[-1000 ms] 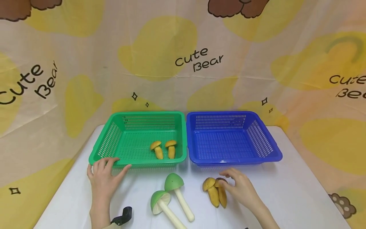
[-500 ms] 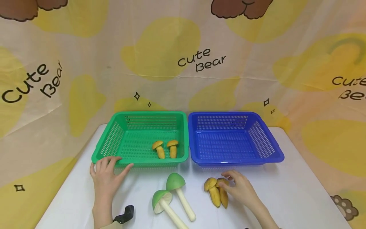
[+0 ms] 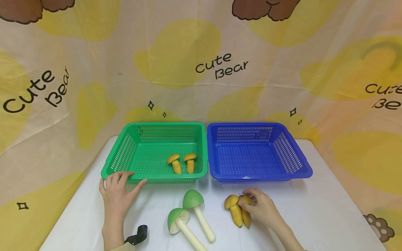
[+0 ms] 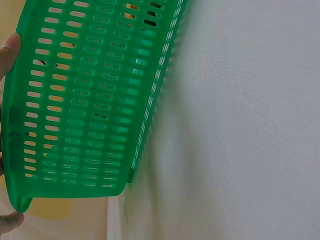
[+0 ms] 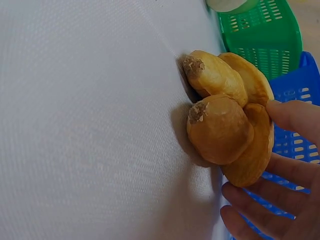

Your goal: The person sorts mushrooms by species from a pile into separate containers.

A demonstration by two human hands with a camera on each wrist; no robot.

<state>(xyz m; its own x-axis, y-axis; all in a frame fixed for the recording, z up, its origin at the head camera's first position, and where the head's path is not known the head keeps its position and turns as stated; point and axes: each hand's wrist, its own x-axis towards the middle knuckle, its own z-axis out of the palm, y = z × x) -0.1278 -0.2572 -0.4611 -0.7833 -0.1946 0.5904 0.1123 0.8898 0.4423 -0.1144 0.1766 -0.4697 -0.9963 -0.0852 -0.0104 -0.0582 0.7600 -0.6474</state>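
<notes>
My right hand (image 3: 263, 208) has thumb and fingers about the cap of a yellow-brown mushroom (image 3: 246, 219) lying on the table. In the right wrist view, the thumb meets the edge of the caps and the fingers curve behind that mushroom (image 5: 220, 130). A second yellow-brown mushroom (image 3: 236, 215) lies against it on the left. Over the front left rim of the green basket (image 3: 166, 177), my left hand (image 3: 115, 193) rests with spread fingers, thumb apart. The left wrist view has fingertips at the rim of the basket (image 4: 90, 115).
Two small yellow-brown mushrooms (image 3: 183, 164) lie in the green basket. A blue basket (image 3: 260, 177) stands beside it on the right. Two green-capped mushrooms with long pale stems (image 3: 204, 225) lie between my hands on the white table (image 3: 320, 209). A printed cloth hangs behind.
The right thumb and fingers have drawn in slightly around the right mushroom's cap. My left hand stays on the basket rim. The head view has shifted slightly.
</notes>
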